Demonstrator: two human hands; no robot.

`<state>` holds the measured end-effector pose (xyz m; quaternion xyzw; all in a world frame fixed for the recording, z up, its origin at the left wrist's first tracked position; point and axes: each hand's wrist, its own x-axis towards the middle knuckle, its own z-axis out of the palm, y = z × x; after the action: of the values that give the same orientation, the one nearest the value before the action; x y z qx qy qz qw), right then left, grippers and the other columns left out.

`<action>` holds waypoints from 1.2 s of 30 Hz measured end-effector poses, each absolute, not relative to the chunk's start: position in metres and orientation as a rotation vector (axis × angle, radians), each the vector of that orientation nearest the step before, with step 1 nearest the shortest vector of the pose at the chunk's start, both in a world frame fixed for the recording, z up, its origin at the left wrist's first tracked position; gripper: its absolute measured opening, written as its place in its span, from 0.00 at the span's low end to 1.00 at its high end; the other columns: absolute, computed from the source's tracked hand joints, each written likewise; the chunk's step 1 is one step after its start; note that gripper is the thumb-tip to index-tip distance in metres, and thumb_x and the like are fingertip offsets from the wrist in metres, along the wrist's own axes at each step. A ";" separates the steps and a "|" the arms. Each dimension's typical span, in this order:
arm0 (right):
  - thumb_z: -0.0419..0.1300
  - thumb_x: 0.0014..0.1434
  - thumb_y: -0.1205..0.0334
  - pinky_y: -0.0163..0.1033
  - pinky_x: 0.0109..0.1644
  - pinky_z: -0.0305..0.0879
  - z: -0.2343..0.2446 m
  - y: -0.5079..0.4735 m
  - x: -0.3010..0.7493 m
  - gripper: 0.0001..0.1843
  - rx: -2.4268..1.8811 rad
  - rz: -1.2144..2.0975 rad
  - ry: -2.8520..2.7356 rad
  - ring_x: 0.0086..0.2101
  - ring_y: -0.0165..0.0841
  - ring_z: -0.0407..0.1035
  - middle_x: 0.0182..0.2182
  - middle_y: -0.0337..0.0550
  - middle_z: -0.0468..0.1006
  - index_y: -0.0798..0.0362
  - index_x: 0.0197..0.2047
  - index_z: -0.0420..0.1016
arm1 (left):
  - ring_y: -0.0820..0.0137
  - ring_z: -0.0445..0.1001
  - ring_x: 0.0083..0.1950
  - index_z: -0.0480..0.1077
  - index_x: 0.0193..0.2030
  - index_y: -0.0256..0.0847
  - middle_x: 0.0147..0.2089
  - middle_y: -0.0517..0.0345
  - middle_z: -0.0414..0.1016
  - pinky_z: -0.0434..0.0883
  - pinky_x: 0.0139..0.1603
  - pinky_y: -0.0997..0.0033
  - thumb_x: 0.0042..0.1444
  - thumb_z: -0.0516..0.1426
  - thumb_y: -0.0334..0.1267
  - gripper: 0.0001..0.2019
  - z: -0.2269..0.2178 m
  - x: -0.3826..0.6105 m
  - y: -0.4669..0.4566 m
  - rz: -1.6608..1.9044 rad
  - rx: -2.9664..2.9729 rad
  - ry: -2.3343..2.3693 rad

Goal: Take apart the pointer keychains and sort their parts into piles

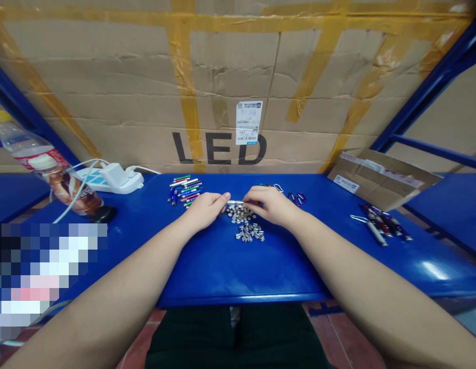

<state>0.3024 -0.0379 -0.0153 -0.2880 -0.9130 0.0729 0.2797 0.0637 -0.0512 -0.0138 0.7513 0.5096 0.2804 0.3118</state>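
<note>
A small silver metal tube (pixel 235 202) is held level between my two hands. My left hand (pixel 203 211) pinches its left end with thumb and fingers. At the other end, the fingers of my right hand (pixel 271 204) are closed on the tube and cover its tip. Just below it lies a pile of small round button cells (pixel 238 214). Nearer to me is a second pile of small shiny silver parts (pixel 250 233). Coloured metal tubes (pixel 190 188) lie beyond my left hand. Several carabiners (pixel 297 198) are just past my right hand, which partly hides more.
On the right lie several tubes with clips (pixel 384 225), in front of an open cardboard box (pixel 380 177). A power strip (pixel 124 182) and drink bottles (pixel 72 189) stand at the left of the blue table (pixel 241 271). A large taped carton (pixel 145 102) walls off the back.
</note>
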 end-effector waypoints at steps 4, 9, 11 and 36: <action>0.61 0.68 0.63 0.42 0.46 0.68 -0.016 -0.035 0.305 0.07 -0.821 0.092 -2.515 0.40 0.38 0.72 0.40 0.49 0.77 0.54 0.39 0.79 | 0.68 0.64 0.25 0.73 0.24 0.41 0.21 0.59 0.68 0.58 0.32 0.67 0.68 0.51 0.55 0.27 -0.010 0.064 -0.053 0.709 2.015 1.466; 0.64 0.60 0.70 0.39 0.43 0.67 -0.013 -0.037 0.308 0.05 -0.902 0.216 -2.447 0.35 0.34 0.72 0.35 0.44 0.78 0.54 0.32 0.76 | 0.67 0.67 0.28 0.79 0.30 0.39 0.25 0.56 0.74 0.58 0.31 0.67 0.62 0.58 0.52 0.19 -0.010 0.063 -0.054 0.837 2.026 1.485; 0.64 0.56 0.71 0.38 0.39 0.65 -0.011 -0.037 0.309 0.05 -0.976 0.257 -2.401 0.32 0.33 0.70 0.30 0.41 0.77 0.54 0.30 0.74 | 0.67 0.67 0.27 0.80 0.30 0.39 0.24 0.56 0.75 0.58 0.30 0.67 0.59 0.61 0.50 0.16 -0.010 0.063 -0.054 0.868 2.016 1.483; 0.62 0.55 0.68 0.39 0.39 0.70 0.001 -0.047 0.327 0.10 -1.298 0.790 -2.440 0.31 0.34 0.75 0.32 0.42 0.84 0.55 0.39 0.84 | 0.66 0.75 0.34 0.80 0.40 0.39 0.35 0.54 0.80 0.71 0.38 0.65 0.55 0.58 0.41 0.12 -0.004 0.058 -0.054 1.076 2.123 1.271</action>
<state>0.3266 -0.0473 0.0007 -0.4477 -0.8412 0.2725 0.1331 0.0581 -0.0545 -0.0038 0.7677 0.4594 0.3890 0.2198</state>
